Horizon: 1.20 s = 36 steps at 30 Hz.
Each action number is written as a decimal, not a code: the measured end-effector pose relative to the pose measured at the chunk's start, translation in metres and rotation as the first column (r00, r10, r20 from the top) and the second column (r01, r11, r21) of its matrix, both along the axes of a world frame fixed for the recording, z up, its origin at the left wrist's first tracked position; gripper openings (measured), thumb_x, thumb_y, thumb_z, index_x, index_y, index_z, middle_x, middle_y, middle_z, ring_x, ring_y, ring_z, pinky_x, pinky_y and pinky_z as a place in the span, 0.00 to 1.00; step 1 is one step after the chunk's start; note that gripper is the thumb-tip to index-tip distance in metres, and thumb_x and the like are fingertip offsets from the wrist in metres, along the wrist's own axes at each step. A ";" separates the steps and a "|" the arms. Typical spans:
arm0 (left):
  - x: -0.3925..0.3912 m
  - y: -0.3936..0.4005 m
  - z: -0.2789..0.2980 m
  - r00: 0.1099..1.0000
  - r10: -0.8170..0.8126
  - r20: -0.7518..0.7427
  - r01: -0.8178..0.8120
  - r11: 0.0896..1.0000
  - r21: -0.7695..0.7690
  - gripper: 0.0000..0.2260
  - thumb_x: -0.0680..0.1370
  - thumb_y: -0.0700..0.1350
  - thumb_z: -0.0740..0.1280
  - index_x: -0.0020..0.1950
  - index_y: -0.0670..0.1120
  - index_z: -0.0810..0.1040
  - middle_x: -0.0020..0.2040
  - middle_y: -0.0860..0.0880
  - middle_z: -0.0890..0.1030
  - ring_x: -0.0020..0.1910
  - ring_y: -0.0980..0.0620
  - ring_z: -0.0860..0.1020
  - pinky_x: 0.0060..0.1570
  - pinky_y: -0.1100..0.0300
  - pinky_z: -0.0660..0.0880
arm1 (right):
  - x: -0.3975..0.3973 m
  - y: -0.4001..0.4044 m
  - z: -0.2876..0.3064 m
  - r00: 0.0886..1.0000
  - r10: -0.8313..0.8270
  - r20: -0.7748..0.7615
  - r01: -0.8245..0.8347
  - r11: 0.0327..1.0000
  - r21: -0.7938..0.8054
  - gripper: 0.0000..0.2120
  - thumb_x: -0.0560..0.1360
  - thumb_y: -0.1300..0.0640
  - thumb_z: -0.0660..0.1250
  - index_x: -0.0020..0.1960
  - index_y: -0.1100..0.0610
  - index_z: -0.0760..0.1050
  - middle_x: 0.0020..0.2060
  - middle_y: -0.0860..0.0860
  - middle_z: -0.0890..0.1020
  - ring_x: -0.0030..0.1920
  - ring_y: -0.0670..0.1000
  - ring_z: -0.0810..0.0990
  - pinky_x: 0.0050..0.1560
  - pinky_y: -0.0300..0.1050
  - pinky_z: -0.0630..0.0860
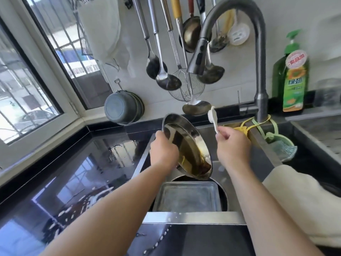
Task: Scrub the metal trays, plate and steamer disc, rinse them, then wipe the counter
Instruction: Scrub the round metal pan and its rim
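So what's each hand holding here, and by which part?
Left hand grips the round metal plate by its left rim; right hand pinches the white plastic spoon by its handle.

Bright daylight is admitted through the window (27,85) at far left and is mirrored as glare on the glossy black worktop (77,172). Straight lines are bowed at the edges; slight softness is seen throughout.
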State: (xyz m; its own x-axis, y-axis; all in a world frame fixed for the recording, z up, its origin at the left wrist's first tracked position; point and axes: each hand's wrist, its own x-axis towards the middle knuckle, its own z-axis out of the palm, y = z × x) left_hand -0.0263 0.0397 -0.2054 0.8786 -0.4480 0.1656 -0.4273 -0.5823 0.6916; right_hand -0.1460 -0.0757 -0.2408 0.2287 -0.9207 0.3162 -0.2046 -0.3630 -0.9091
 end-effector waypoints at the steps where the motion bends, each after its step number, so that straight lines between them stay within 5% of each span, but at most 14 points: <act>1: -0.005 -0.006 -0.003 0.999 -0.028 0.017 0.027 1.000 0.007 0.13 0.80 0.37 0.61 0.63 0.48 0.69 0.55 0.45 0.78 0.52 0.42 0.80 0.50 0.42 0.84 | -0.001 -0.001 0.000 1.000 -0.008 -0.003 0.008 1.000 0.001 0.13 0.82 0.59 0.67 0.65 0.55 0.81 0.56 0.51 0.85 0.53 0.51 0.80 0.50 0.41 0.71; 8: -0.019 -0.019 -0.036 0.960 -0.160 0.228 0.126 0.980 0.156 0.06 0.82 0.37 0.56 0.55 0.48 0.67 0.43 0.48 0.76 0.40 0.46 0.76 0.41 0.51 0.73 | -0.002 -0.001 -0.002 1.000 -0.020 -0.010 0.020 0.999 -0.027 0.13 0.81 0.59 0.67 0.65 0.54 0.81 0.54 0.52 0.84 0.49 0.48 0.78 0.47 0.42 0.74; 14: 0.000 0.002 -0.042 0.952 -0.164 0.256 0.117 0.975 0.189 0.12 0.82 0.36 0.59 0.63 0.48 0.68 0.48 0.46 0.81 0.42 0.46 0.81 0.42 0.50 0.83 | 0.000 -0.002 -0.008 0.999 -0.004 -0.046 0.003 1.000 -0.020 0.14 0.82 0.59 0.66 0.66 0.54 0.81 0.55 0.51 0.84 0.48 0.47 0.76 0.44 0.39 0.71; 18: 0.015 0.023 -0.030 0.952 -0.077 0.295 0.034 0.988 0.150 0.08 0.81 0.34 0.57 0.58 0.45 0.67 0.44 0.47 0.74 0.37 0.49 0.70 0.32 0.58 0.65 | 0.005 -0.004 -0.012 0.996 0.036 -0.080 -0.038 0.999 -0.032 0.12 0.82 0.59 0.66 0.63 0.53 0.82 0.51 0.51 0.84 0.48 0.51 0.79 0.46 0.45 0.76; 21: 0.010 0.035 -0.027 0.943 -0.108 0.315 0.046 0.979 0.200 0.08 0.81 0.34 0.57 0.57 0.45 0.65 0.40 0.50 0.70 0.37 0.49 0.69 0.31 0.60 0.63 | 0.007 -0.001 -0.014 0.989 0.074 -0.126 -0.078 0.997 -0.030 0.12 0.82 0.59 0.66 0.63 0.53 0.82 0.50 0.51 0.84 0.48 0.53 0.80 0.47 0.51 0.81; 24: 0.011 0.040 -0.030 0.954 -0.105 0.280 0.043 0.974 0.220 0.09 0.80 0.33 0.57 0.54 0.46 0.65 0.41 0.48 0.73 0.35 0.50 0.69 0.33 0.57 0.65 | 0.008 0.002 -0.015 0.983 0.088 -0.159 -0.095 0.995 -0.038 0.12 0.82 0.60 0.66 0.62 0.53 0.82 0.50 0.52 0.84 0.49 0.54 0.80 0.49 0.53 0.82; 28: 0.027 0.045 -0.026 0.995 0.054 0.078 -0.064 0.989 0.132 0.10 0.75 0.36 0.58 0.55 0.46 0.68 0.49 0.42 0.77 0.46 0.37 0.79 0.46 0.46 0.81 | 0.010 0.003 -0.015 0.977 0.099 -0.189 -0.109 0.993 -0.043 0.12 0.82 0.60 0.66 0.62 0.55 0.82 0.51 0.53 0.85 0.48 0.55 0.80 0.47 0.50 0.80; 32: 0.037 0.058 -0.013 0.988 0.127 -0.089 -0.121 0.990 0.065 0.12 0.76 0.35 0.60 0.58 0.43 0.67 0.51 0.40 0.76 0.43 0.36 0.83 0.30 0.49 0.83 | 0.012 0.005 -0.016 0.974 0.125 -0.189 -0.129 0.992 -0.010 0.12 0.82 0.60 0.66 0.62 0.55 0.82 0.50 0.53 0.85 0.47 0.54 0.80 0.44 0.47 0.77; 36: 0.041 0.066 -0.013 1.000 0.024 -0.020 -0.020 0.988 0.151 0.21 0.76 0.32 0.59 0.67 0.49 0.64 0.54 0.41 0.76 0.47 0.35 0.82 0.30 0.50 0.83 | 0.014 0.006 -0.018 0.968 0.125 -0.219 -0.133 0.991 -0.021 0.11 0.81 0.60 0.66 0.61 0.54 0.83 0.48 0.52 0.85 0.47 0.55 0.80 0.43 0.47 0.77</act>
State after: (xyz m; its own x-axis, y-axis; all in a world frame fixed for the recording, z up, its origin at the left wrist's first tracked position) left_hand 0.0144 0.1057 -0.2187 0.8911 -0.4470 0.0788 -0.3993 -0.6896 0.6042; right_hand -0.1322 -0.0696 -0.2590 0.4110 -0.8682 0.2780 -0.3444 -0.4302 -0.8344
